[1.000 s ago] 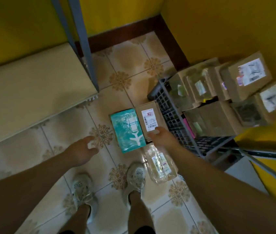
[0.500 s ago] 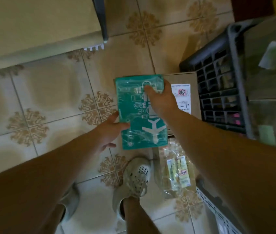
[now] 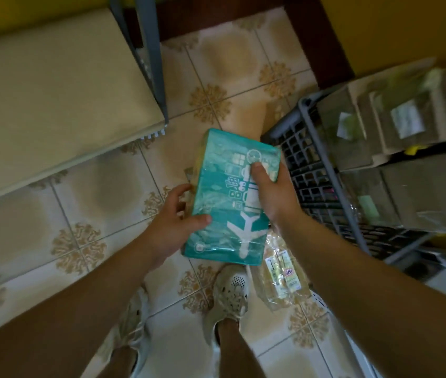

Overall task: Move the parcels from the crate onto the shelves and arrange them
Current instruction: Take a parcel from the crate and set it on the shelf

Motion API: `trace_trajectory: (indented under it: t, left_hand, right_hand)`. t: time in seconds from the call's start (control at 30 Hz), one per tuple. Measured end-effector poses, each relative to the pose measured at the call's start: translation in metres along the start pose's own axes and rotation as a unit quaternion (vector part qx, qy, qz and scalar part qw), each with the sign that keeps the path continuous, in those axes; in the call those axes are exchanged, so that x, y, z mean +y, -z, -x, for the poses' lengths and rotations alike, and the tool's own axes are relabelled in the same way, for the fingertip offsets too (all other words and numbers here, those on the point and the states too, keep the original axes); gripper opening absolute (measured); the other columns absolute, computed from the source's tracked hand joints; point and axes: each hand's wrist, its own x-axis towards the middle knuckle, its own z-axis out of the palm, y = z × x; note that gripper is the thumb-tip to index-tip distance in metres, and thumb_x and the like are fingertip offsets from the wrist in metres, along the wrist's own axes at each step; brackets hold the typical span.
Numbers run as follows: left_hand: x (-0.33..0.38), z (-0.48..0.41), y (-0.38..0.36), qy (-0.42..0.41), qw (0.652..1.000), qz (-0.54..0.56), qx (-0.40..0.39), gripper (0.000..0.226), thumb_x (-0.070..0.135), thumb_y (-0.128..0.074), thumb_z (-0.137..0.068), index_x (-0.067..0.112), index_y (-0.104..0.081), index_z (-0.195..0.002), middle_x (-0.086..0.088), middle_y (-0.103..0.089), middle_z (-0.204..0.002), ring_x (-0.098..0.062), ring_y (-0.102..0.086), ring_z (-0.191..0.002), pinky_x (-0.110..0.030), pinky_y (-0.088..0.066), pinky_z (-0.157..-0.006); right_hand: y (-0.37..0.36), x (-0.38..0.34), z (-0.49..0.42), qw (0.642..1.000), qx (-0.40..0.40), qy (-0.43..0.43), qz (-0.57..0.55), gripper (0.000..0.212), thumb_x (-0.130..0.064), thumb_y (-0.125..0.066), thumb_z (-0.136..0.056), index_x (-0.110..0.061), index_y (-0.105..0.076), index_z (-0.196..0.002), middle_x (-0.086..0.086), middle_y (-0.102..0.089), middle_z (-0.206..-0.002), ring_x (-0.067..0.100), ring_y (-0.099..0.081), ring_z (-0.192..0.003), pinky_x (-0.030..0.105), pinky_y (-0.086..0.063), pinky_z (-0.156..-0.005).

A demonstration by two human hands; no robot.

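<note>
Both hands grip a teal parcel (image 3: 230,203): left hand (image 3: 170,227) at its edge, right hand (image 3: 271,192) on top; carry it level to the shelf (image 3: 53,91)

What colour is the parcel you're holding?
The parcel is teal, with a white plane and small white icons printed on it. The head view shows it best.

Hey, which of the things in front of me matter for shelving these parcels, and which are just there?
Job: teal parcel, held by left hand and right hand; crate; boxed parcels inside it; shelf; clear-wrapped packet.
Just there: shoes; tiled floor.
</note>
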Motion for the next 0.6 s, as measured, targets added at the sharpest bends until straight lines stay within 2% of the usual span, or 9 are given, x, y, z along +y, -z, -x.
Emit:
trace_trajectory:
  t: [0.07,0.13,0.2,0.3,0.43,0.5,0.53,0.6]
  left_hand:
    - [0.02,0.023,0.006,-0.034,0.998,-0.042,0.008,0.068,0.002,-0.072,-0.08,0.037,-0.04,-0.128,0.012,-0.055,-0.106,-0.002,-0.064,-0.084,-0.02,-0.052,-0.057]
    - [0.044,0.051,0.012,-0.07,0.993,-0.099,0.006,0.072,0.004,-0.077,-0.074,0.035,-0.042,-0.13,0.01,-0.059,-0.109,-0.002,-0.066,-0.083,-0.017,-0.053,-0.057]
    - [0.069,0.084,0.016,-0.103,0.98,-0.168,0.002,0.076,0.02,-0.084,-0.064,0.037,-0.044,-0.126,0.004,-0.059,-0.117,-0.012,-0.066,-0.098,-0.027,-0.058,-0.07]
    - [0.105,0.133,0.023,-0.154,0.951,-0.267,0.003,0.09,0.047,-0.081,-0.048,0.048,-0.042,-0.129,0.006,-0.056,-0.122,-0.018,-0.062,-0.108,-0.045,-0.057,-0.084]
    - [0.163,0.223,0.016,-0.238,0.874,-0.424,-0.003,0.099,0.057,-0.072,-0.051,0.045,-0.029,-0.139,0.008,-0.041,-0.13,-0.016,-0.048,-0.119,-0.047,-0.046,-0.099]
    - [0.188,0.271,0.006,-0.288,0.829,-0.48,-0.01,0.099,0.059,-0.068,-0.054,0.04,-0.025,-0.142,0.007,-0.04,-0.132,-0.019,-0.045,-0.122,-0.048,-0.044,-0.1]
    - [0.199,0.294,-0.001,-0.315,0.803,-0.507,-0.014,0.099,0.059,-0.067,-0.057,0.039,-0.023,-0.142,0.006,-0.038,-0.136,-0.02,-0.043,-0.125,-0.049,-0.041,-0.101]
    - [0.211,0.337,-0.016,-0.358,0.749,-0.557,-0.016,0.1,0.06,-0.07,-0.063,0.036,-0.017,-0.145,0.006,-0.034,-0.144,-0.021,-0.036,-0.132,-0.049,-0.036,-0.106]
  right_hand:
    - [0.003,-0.018,0.029,1.0,0.024,0.008,-0.015,0.044,-0.032,-0.065,-0.095,-0.03,-0.043,-0.133,0.0,-0.065,-0.118,0.017,-0.067,-0.098,0.039,-0.056,-0.089]
    - [0.006,-0.04,0.065,0.999,0.042,0.012,-0.021,0.073,-0.032,-0.067,-0.094,-0.026,-0.025,-0.154,-0.002,-0.057,-0.128,0.017,-0.062,-0.107,0.034,-0.052,-0.091]
    - [0.012,-0.064,0.103,0.997,0.058,0.018,-0.039,0.09,-0.036,-0.069,-0.092,-0.028,-0.01,-0.159,0.005,-0.041,-0.15,0.022,-0.05,-0.128,0.039,-0.046,-0.103]
    - [0.028,-0.104,0.164,0.995,0.098,0.034,-0.011,0.087,-0.048,-0.067,-0.089,-0.036,-0.014,-0.157,0.001,-0.015,-0.162,0.025,-0.031,-0.144,0.042,-0.035,-0.108]
    - [0.061,-0.15,0.249,0.987,0.147,0.055,-0.039,0.081,-0.057,-0.062,-0.088,-0.031,-0.026,-0.155,0.0,-0.014,-0.16,0.026,-0.029,-0.144,0.036,-0.032,-0.107]
    - [0.077,-0.165,0.289,0.981,0.173,0.056,-0.07,0.082,-0.057,-0.063,-0.087,-0.025,-0.029,-0.154,0.002,-0.02,-0.157,0.026,-0.033,-0.141,0.033,-0.032,-0.103]
    - [0.085,-0.172,0.309,0.977,0.186,0.056,-0.089,0.086,-0.059,-0.065,-0.085,-0.023,-0.029,-0.153,0.002,-0.023,-0.154,0.027,-0.037,-0.137,0.034,-0.035,-0.104]
    - [0.102,-0.182,0.347,0.967,0.212,0.049,-0.133,0.093,-0.065,-0.07,-0.077,-0.021,-0.031,-0.149,0.001,-0.03,-0.145,0.027,-0.043,-0.13,0.046,-0.043,-0.106]
